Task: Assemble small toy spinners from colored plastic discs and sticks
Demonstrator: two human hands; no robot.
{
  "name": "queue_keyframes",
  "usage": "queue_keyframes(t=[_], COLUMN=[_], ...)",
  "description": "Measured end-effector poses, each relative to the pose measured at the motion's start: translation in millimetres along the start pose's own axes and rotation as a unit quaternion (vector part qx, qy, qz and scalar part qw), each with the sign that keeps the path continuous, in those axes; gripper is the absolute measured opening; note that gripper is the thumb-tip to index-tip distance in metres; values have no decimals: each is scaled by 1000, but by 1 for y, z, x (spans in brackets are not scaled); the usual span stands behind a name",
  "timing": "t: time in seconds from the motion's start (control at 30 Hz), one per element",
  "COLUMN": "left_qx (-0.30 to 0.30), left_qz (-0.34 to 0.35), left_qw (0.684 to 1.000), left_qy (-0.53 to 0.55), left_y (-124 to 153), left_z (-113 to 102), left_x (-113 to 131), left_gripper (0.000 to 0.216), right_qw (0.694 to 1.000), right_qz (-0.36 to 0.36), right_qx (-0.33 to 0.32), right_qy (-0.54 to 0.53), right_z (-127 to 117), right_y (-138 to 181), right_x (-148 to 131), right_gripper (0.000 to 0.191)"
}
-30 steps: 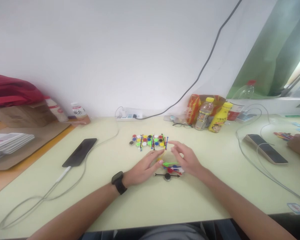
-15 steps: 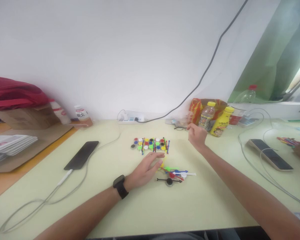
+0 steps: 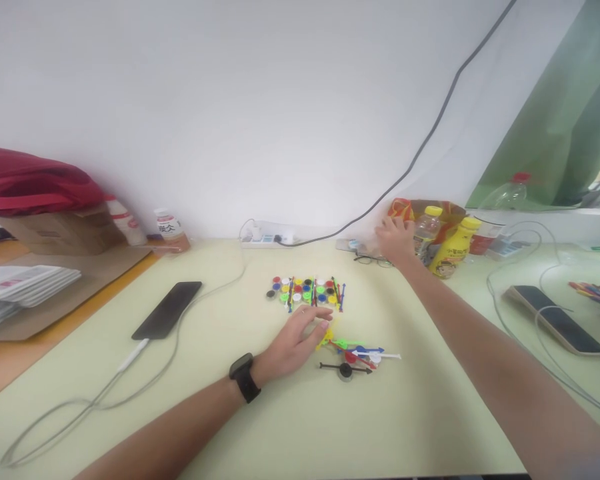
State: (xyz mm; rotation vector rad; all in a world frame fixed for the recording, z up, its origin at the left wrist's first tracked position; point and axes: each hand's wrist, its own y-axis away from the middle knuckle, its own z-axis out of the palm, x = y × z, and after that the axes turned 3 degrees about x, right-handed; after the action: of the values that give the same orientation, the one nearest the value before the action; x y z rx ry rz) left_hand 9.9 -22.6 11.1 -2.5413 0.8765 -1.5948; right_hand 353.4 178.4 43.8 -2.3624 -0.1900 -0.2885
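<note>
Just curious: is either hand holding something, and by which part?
Left hand lies flat, holding nothing. Right hand, out by the clear bottle, is too blurred to tell.

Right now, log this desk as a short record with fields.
left hand: open, flat on the table, fingertips beside the loose sticks
right hand: stretched to the far edge, by the glasses and the clear bottle; grip unclear
cap grid: coloured caps in rows, sticks between them, just beyond the left hand
phone: black, on the left, cable plugged in
</note>
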Motion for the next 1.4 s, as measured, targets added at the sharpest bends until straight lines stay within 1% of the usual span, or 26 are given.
queue_keyframes(t=[0.13,0.23,0.33,0.37,0.4,0.43,0.47,0.5,0.53,0.57,0.6,0.63,0.67,0.7,0.73,0.77,0.8,0.83,0.93,1.03,1.13,1.2,1.3,1.33,1.4], left_qx=[19,56,95,110,122,142,164,182,197,193,168,128,69,3,-44,-57,-57,-42,49,87,82,55,19,21,53], left_qz=[12,35,84,103,121,138,160,171,177,173,157,137,113,86,64,49,40,29,7,-9,-19,-21,-26,-29,-34], left_qw=[1000,998,990,986,981,974,966,960,956,957,965,976,987,994,996,997,998,999,998,995,993,990,985,984,982], left_qy=[-7,-24,-62,-77,-93,-105,-117,-124,-129,-130,-123,-107,-85,-64,-44,-23,-5,5,27,49,87,125,170,175,176], left_y=[0,-2,-5,-7,-8,-10,-12,-14,-17,-19,-23,-26,-29,-32,-34,-36,-38,-39,-39,-36,-30,-28,-26,-26,-27], left_z=[1,2,-2,-5,-8,-12,-17,-22,-27,-31,-35,-37,-38,-37,-36,-33,-31,-28,-23,-21,-22,-22,-21,-20,-18], left_x=[-2,-6,-8,-6,-2,3,10,19,28,38,48,56,62,66,68,67,64,59,42,27,19,18,20,21,19], left_gripper=[34,31,32,35,38,42,46,49,51,53,53,51,44,33,28,27,29,32,35,35,35,31,25,26,29], right_qw=[995,980,947,931,913,894,871,842,808,771,731,696,669,648,634,628,627,627,620,599,590,584,567,560,543], right_qz=[51,97,128,136,144,145,139,123,106,94,89,86,87,90,92,96,104,117,169,193,200,204,193,188,181], right_qx=[81,151,235,252,256,240,202,146,74,-6,-66,-107,-135,-152,-165,-171,-173,-172,-165,-161,-152,-153,-181,-189,-198], right_qy=[-35,-86,-177,-224,-282,-351,-426,-504,-575,-630,-673,-705,-726,-741,-750,-753,-753,-750,-749,-760,-767,-770,-780,-784,-796], right_z=[-13,-37,-72,-85,-99,-112,-124,-136,-146,-155,-163,-168,-173,-175,-177,-177,-176,-174,-165,-159,-157,-156,-153,-153,-152], right_y=[7,21,43,51,60,68,76,83,89,94,98,102,104,106,107,108,109,110,111,112,112,113,114,115,118], right_x=[13,13,0,-7,-15,-23,-32,-40,-49,-58,-67,-76,-84,-91,-96,-100,-103,-104,-100,-94,-91,-91,-96,-100,-109], right_gripper=[34,33,30,30,30,30,28,26,26,26,27,27,28,28,29,30,33,36,40,35,32,30,30,31,32])
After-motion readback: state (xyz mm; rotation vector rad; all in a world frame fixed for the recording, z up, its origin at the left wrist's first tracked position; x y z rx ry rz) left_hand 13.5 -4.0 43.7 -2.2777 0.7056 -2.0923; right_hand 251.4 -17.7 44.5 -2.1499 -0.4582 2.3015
